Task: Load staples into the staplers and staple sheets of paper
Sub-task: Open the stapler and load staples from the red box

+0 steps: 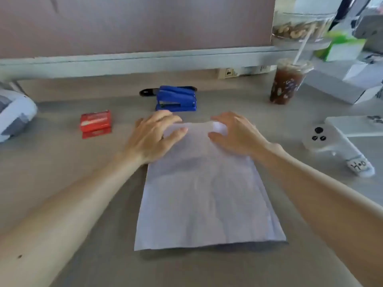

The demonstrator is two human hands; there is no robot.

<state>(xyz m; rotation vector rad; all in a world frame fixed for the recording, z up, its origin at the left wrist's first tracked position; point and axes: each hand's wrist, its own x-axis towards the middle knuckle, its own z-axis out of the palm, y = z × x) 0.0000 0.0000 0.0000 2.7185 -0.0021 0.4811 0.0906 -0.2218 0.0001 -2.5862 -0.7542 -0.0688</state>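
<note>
Grey desk top (62,183), seen from standing height, backed at the far side by a mauve partition panel (134,23)

1. Sheets of paper (203,199): a pale stack lying lengthwise in the middle of the desk, short edges near and far. The layers fan slightly along the right edge, so the stack is not square.
2. Left hand (153,137): over the far left corner of the stack, fingers spread and relaxed, thumb lying on the top sheet, holding nothing that shows.
3. Right hand (238,133): over the far right corner, fingers arched, with paper showing in the gap between fingers and thumb. Blur hides whether it pinches the edge.
4. Phone (323,139): clear case, lying right of the paper and well apart from it.
5. Iced drink cup (287,83): has a straw, far right.
6. Blue staplers (176,99): apparently two, one on the other, just beyond the far edge of the paper, between the hands and the panel.
7. Red staple boxes (95,123): two stacked, to the left.

Hazards, as judged:
- Stapling the fanned sheets would fix them crooked, or miss the lower ones.
- Pressure from only one hand could skew the stack.
- The right arm could tip the drink if it swings wide.
- The staple boxes look closed, so the staplers are probably not yet loaded
</note>
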